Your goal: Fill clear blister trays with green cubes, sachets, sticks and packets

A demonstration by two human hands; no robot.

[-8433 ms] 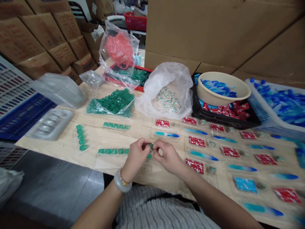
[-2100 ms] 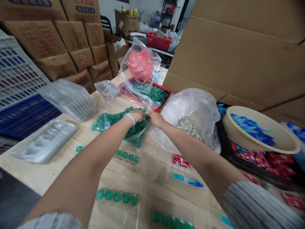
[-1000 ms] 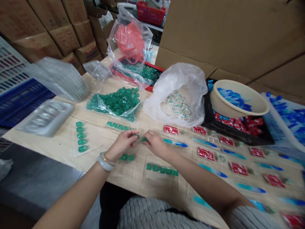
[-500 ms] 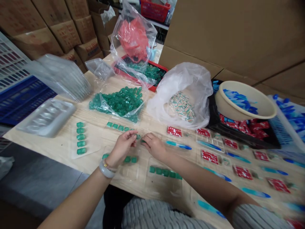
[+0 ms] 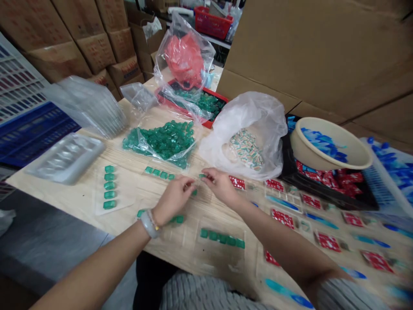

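Note:
My right hand (image 5: 219, 184) pinches a small translucent green piece (image 5: 202, 175) between thumb and fingertips, just above the table. Close by on the left, my left hand (image 5: 174, 196) has its fingers curled inward. Another green piece (image 5: 194, 192) shows at its fingertips; whether the fingers grip it is unclear. A row of green pieces (image 5: 159, 173) lies just beyond the left hand. Under the left wrist a further row (image 5: 177, 219) is partly hidden. Nearer my body, a clear plastic tray (image 5: 222, 256) carries a row of green pieces (image 5: 222, 237).
A clear bag of green pieces (image 5: 161, 140) lies behind the hands, beside a white bag of small pieces (image 5: 247, 148). Clear trays (image 5: 66, 159) are stacked at left. On the right are red packets (image 5: 284, 218), blue pens (image 5: 288, 293) and a cream basin (image 5: 332, 144).
My hands have moved apart. The right hand has lifted away slightly with a green piece, and the left has shifted a little right. The view has tilted slightly.

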